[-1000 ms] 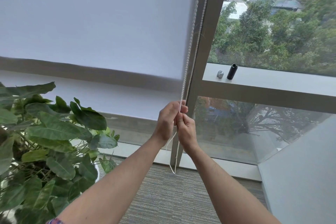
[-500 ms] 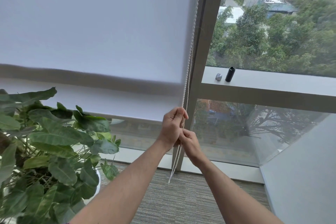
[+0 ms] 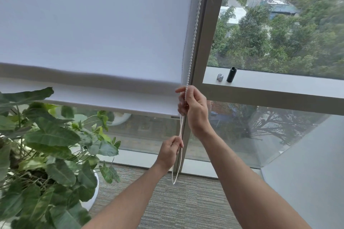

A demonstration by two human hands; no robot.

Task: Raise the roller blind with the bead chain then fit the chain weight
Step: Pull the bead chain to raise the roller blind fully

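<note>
A white roller blind covers the left window pane, its bottom bar hanging at about mid-height. The white bead chain runs down along the grey window post and loops just above the floor. My right hand grips the chain high up, level with the bottom bar. My left hand pinches the chain lower down. A black cylindrical chain weight stands on the window ledge to the right, with a small silver piece beside it.
A large leafy potted plant in a white pot fills the lower left, close to my left arm. The grey window post stands just behind the chain. A grey wall panel slants in at lower right. Striped carpet covers the floor.
My hands, which were together on the chain, have separated: the right went up the chain, the left went down. The blind's bottom bar sits slightly higher against the window frame than before.
</note>
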